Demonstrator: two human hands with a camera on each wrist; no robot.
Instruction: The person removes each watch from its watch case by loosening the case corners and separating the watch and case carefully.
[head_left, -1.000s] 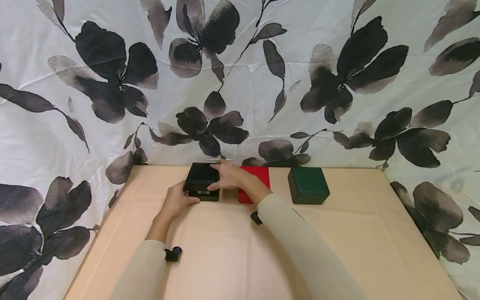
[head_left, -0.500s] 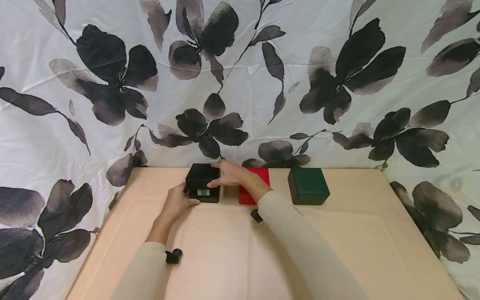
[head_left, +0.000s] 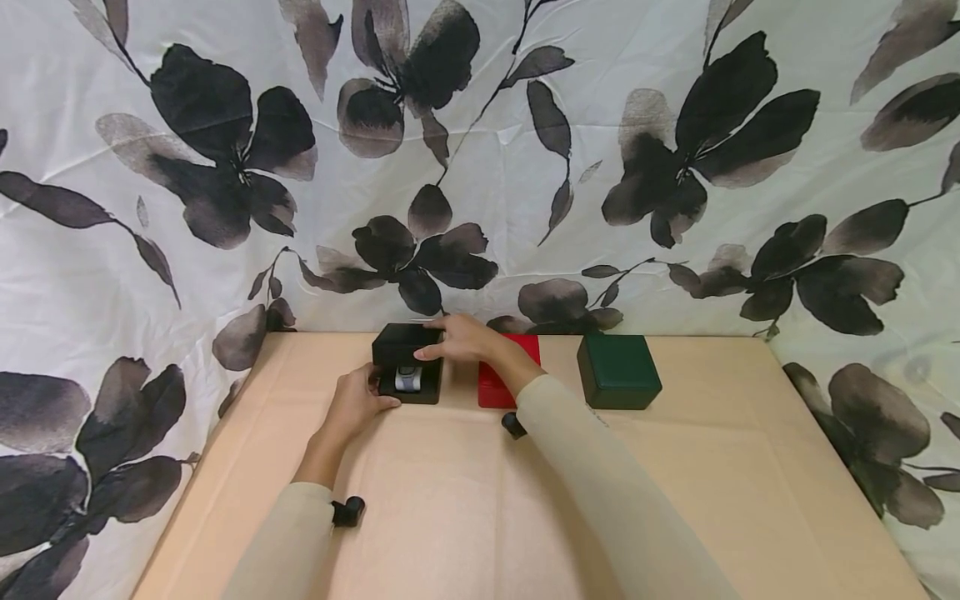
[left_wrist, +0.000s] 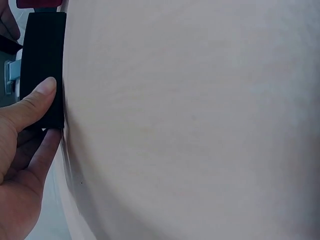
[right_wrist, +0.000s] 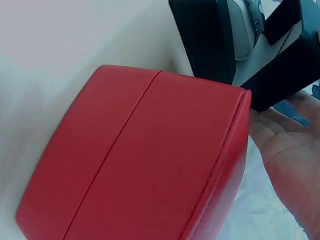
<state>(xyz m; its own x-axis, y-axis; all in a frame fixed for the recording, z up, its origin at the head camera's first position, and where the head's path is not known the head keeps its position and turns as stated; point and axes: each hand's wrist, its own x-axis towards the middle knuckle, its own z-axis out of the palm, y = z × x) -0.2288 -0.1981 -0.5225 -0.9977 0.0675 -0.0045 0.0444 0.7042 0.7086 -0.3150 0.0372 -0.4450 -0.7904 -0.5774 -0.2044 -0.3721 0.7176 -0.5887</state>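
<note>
A black watch box (head_left: pixel 427 393) stands at the back left of the table, its hinged lid (head_left: pixel 397 342) tilted up. In its opening shows a wristwatch (head_left: pixel 408 380) on a pale cushion. My left hand (head_left: pixel 352 402) grips the base at the left front corner; in the left wrist view the thumb (left_wrist: pixel 46 86) presses the front wall and the other fingers go behind the side. My right hand (head_left: pixel 463 343) holds the lid by its right side, thumb in front and fingers toward the back. In the right wrist view the raised lid (right_wrist: pixel 275 70) stands apart from the base.
Just right of the black box is a closed red box (head_left: pixel 495 392), partly under the right forearm. A closed green box (head_left: pixel 618 375) stands farther right. Behind the table's (head_left: pixel 480 517) back edge hangs a floral cloth (head_left: pixel 510 167).
The lid has swung farther up and back in my right hand, so the watch shows more. My left hand stays at the base; the red and green boxes have not moved.
</note>
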